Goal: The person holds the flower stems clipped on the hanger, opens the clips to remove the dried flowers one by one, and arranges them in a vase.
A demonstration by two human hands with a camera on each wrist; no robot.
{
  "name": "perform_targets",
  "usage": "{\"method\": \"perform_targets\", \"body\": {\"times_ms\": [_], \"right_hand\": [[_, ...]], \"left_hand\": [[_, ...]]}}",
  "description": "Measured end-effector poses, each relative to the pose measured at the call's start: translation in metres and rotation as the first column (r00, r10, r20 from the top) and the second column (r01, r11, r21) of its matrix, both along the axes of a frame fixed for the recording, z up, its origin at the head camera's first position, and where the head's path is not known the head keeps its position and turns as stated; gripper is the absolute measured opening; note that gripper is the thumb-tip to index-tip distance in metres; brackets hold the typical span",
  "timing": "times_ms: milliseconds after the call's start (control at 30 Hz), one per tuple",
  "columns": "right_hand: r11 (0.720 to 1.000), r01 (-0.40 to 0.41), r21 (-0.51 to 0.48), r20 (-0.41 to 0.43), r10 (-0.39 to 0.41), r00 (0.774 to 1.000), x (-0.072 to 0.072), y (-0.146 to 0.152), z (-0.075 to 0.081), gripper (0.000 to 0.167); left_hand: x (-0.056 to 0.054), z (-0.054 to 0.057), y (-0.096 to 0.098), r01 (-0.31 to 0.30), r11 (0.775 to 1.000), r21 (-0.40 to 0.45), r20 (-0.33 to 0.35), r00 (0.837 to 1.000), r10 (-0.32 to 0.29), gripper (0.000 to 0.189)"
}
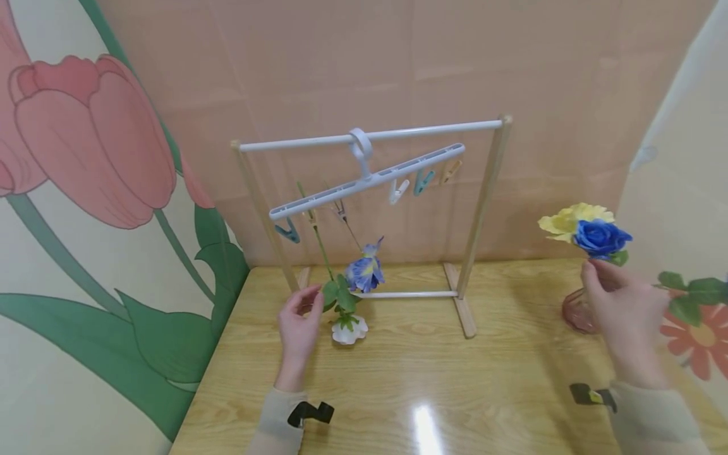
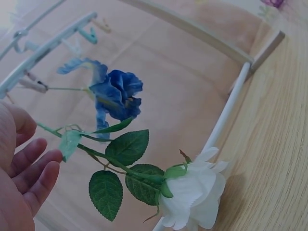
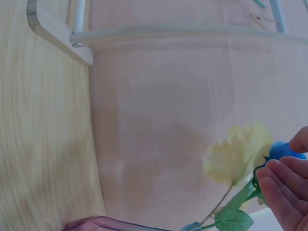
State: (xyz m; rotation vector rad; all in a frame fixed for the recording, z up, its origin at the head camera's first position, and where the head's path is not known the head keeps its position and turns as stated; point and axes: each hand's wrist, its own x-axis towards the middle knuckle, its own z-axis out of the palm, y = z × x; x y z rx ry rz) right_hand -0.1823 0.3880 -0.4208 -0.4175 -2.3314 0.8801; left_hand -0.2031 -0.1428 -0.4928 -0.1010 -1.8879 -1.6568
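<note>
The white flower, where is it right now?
In the head view, the white flower hangs head-down just left of centre, below the purple-blue flower and right of the left hand.

"Tabletop (image 1: 432,373) finish, from here?"
"Wood-grained, glossy toward five-thirty."
"Vase (image 1: 577,313), near four o'clock?"
"Glossy, translucent, glass-like. Hanger (image 1: 367,182), twelve o'clock: smooth plastic. Blue rose (image 1: 601,237), three o'clock: matt, cloth-like."

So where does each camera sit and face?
Head: on the head, facing forward, down at the rack; left hand and right hand show.
Left wrist: on that wrist, facing the white flower; left hand shows.
Right wrist: on that wrist, facing backdrop and yellow flower; right hand shows.
Head and left wrist share the white flower.
</note>
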Motion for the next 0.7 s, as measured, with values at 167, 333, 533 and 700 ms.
{"method": "perform_targets", "body": {"times_ms": [167,333,533,700], "right_hand": [[0.992,-0.059,-0.109,0.027,0.062,0.998,0.004,-0.007,-0.012,0.050],[0.986,-0.083,-0.147,0.044,0.091,0.995,0.005,-0.013,-0.028,0.052],[0.998,-0.043,-0.034,-0.034,0.042,0.999,0.000,-0.025,-0.048,0.038],[0.996,-0.086,0.009,-0.107,0.087,0.990,-0.006,-0.040,-0.057,0.029]], "left_hand": [[0.012,0.019,0.005,0.012,1.000,0.002,-0.014,1.000,-0.012,0.015],[0.015,0.022,0.005,0.012,1.000,0.007,-0.014,1.000,-0.012,0.016],[0.004,0.004,-0.001,0.002,1.000,0.000,0.011,1.000,-0.002,0.016],[0.006,0.005,0.000,0.028,0.999,0.023,-0.017,0.999,-0.028,0.017]]}}
